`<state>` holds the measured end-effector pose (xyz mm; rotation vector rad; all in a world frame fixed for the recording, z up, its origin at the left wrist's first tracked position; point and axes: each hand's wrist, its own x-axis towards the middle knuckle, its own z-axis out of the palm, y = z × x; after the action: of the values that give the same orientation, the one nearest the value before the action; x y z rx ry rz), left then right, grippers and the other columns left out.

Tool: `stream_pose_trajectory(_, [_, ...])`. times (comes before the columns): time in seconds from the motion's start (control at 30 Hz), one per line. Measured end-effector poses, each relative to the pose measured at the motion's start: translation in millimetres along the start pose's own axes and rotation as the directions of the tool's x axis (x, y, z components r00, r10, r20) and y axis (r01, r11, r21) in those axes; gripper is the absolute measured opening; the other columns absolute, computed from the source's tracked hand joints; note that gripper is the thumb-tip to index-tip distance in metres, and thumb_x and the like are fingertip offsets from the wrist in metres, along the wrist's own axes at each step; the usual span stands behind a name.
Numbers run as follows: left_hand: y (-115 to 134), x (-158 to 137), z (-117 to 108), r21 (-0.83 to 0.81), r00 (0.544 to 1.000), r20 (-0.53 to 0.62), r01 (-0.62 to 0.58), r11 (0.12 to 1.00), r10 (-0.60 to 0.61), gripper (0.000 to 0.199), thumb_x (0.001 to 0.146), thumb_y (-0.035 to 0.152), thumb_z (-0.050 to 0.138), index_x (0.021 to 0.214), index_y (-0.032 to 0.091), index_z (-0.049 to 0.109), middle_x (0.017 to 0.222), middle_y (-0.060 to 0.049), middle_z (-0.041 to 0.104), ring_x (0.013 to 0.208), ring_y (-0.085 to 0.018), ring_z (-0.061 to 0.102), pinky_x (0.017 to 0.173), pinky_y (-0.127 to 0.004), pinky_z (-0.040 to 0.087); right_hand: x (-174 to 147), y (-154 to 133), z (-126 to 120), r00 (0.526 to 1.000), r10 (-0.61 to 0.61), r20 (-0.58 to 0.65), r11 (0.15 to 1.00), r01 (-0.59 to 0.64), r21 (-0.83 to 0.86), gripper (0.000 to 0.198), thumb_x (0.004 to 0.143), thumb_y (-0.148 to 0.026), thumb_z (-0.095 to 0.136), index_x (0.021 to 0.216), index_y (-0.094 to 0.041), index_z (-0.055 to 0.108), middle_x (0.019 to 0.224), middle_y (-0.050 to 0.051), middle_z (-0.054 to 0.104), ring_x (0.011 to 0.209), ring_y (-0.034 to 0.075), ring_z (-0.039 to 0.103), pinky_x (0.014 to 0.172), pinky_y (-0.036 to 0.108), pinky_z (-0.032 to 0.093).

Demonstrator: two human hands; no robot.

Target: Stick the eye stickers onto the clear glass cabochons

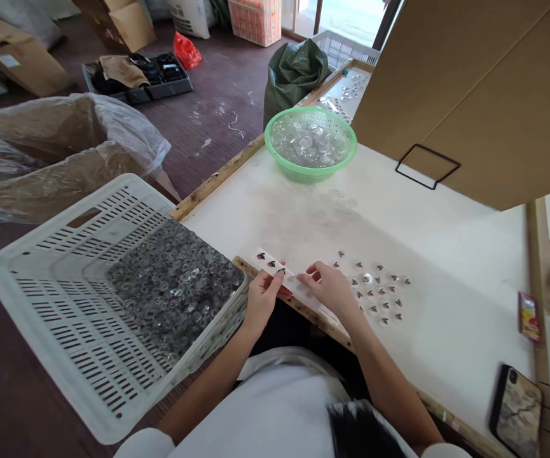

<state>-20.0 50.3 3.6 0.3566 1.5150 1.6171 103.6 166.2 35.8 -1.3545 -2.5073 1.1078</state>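
Observation:
At the table's near edge, my left hand (261,300) grips a white strip of stickers (266,259) printed with small dark motifs, thumb on top. My right hand (328,285) is closed in a pinch over the strip's right part; what sits between its fingertips is too small to make out. To the right of it, several small clear discs (371,292) with dark motifs lie spread on the white table (441,273). A green basket (311,173) full of clear discs stands farther back on the table.
A white plastic crate (41,267) holding a heap of small clear pieces (174,286) stands on my left. Behind it is a plastic-lined carton (65,137). A cardboard panel (475,95) rises at back right. A phone (515,407) lies at the right edge.

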Motion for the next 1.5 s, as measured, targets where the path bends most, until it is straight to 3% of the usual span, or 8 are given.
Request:
stream_pose_trajectory(0.23, [0, 4, -1, -0.023, 1.0, -0.015, 0.01, 1.0, -0.01, 0.045, 0.078, 0.045, 0.07, 0.112, 0.016, 0.066, 0.067, -0.001, 0.067, 0.05, -0.015, 0.062, 0.049, -0.027, 0.055, 4, 35, -9, 0.994, 0.029, -0.104, 0.98, -0.008, 0.198, 0.016, 0.082, -0.035, 0.06, 0.089, -0.021, 0.064, 0.083, 0.002, 0.069, 0.058, 0.014, 0.052, 0.059, 0.028, 0.039])
stream_pose_trajectory(0.53, [1, -1, 6, 0.034, 0.999, 0.049, 0.001, 0.999, -0.002, 0.039, 0.081, 0.045, 0.067, 0.106, 0.015, 0.067, 0.069, -0.002, 0.069, 0.053, -0.017, 0.065, 0.053, -0.029, 0.057, -1, -11, 13, 0.979, -0.182, -0.092, 0.819, 0.203, 0.537, 0.018, 0.082, -0.031, 0.063, 0.097, -0.02, 0.064, 0.088, 0.003, 0.069, 0.071, 0.014, 0.061, 0.065, 0.025, 0.048])
stream_pose_trajectory(0.7, [9, -3, 2, 0.002, 0.999, 0.013, -0.03, 1.0, 0.03, 0.041, 0.082, 0.046, 0.065, 0.11, 0.015, 0.066, 0.075, -0.003, 0.071, 0.056, -0.016, 0.066, 0.057, -0.029, 0.058, -2, -10, 17, 0.97, -0.228, -0.087, 0.835, 0.241, 0.495, 0.006, 0.085, -0.024, 0.057, 0.085, -0.021, 0.062, 0.075, 0.0, 0.065, 0.064, 0.013, 0.058, 0.061, 0.025, 0.045])
stream_pose_trajectory(0.9, [9, -2, -11, 0.034, 0.996, -0.083, -0.033, 0.999, 0.036, 0.031, 0.076, 0.044, 0.071, 0.087, 0.015, 0.069, 0.07, -0.002, 0.07, 0.055, -0.016, 0.066, 0.055, -0.028, 0.058, -12, -12, 24, 0.916, -0.328, -0.232, 0.859, 0.392, 0.329, 0.009, 0.088, -0.025, 0.053, 0.084, -0.022, 0.061, 0.092, 0.005, 0.062, 0.085, 0.018, 0.059, 0.076, 0.03, 0.048])
stream_pose_trajectory(1.0, [1, -4, -26, -0.017, 0.995, -0.099, -0.022, 1.0, 0.021, 0.03, 0.076, 0.043, 0.072, 0.086, 0.015, 0.068, 0.068, -0.003, 0.07, 0.055, -0.017, 0.066, 0.054, -0.028, 0.057, -1, -9, 24, 0.935, -0.205, -0.289, 0.827, 0.323, 0.46, 0.009, 0.086, -0.03, 0.056, 0.08, -0.022, 0.058, 0.083, 0.003, 0.061, 0.079, 0.017, 0.058, 0.07, 0.028, 0.048])
stream_pose_trajectory(1.1, [-3, -6, -43, -0.061, 0.988, -0.157, -0.018, 0.998, 0.009, 0.031, 0.074, 0.043, 0.074, 0.084, 0.014, 0.067, 0.064, -0.003, 0.069, 0.055, -0.017, 0.066, 0.054, -0.027, 0.057, 21, -1, 26, 0.978, -0.065, -0.197, 0.823, 0.164, 0.544, 0.016, 0.083, -0.037, 0.059, 0.078, -0.022, 0.057, 0.069, 0.0, 0.059, 0.062, 0.014, 0.054, 0.059, 0.027, 0.045])
stream_pose_trajectory(1.27, [-1, -11, -59, -0.105, 0.974, -0.224, -0.03, 0.994, 0.006, 0.034, 0.07, 0.043, 0.076, 0.083, 0.014, 0.067, 0.063, -0.003, 0.07, 0.054, -0.016, 0.066, 0.052, -0.026, 0.056, 49, -1, 43, 0.998, -0.055, 0.019, 0.884, 0.04, 0.466, 0.016, 0.076, -0.036, 0.061, 0.071, -0.021, 0.059, 0.061, -0.002, 0.058, 0.057, 0.013, 0.053, 0.054, 0.025, 0.041])
stream_pose_trajectory(1.5, [-4, -13, -64, -0.135, 0.973, -0.23, -0.029, 0.99, -0.003, 0.033, 0.07, 0.044, 0.076, 0.084, 0.015, 0.068, 0.062, -0.002, 0.069, 0.053, -0.016, 0.065, 0.052, -0.027, 0.056, 56, -12, 54, 0.998, -0.032, 0.046, 0.948, 0.016, 0.317, 0.011, 0.074, -0.031, 0.06, 0.07, -0.021, 0.062, 0.062, -0.001, 0.063, 0.06, 0.014, 0.056, 0.053, 0.024, 0.04])
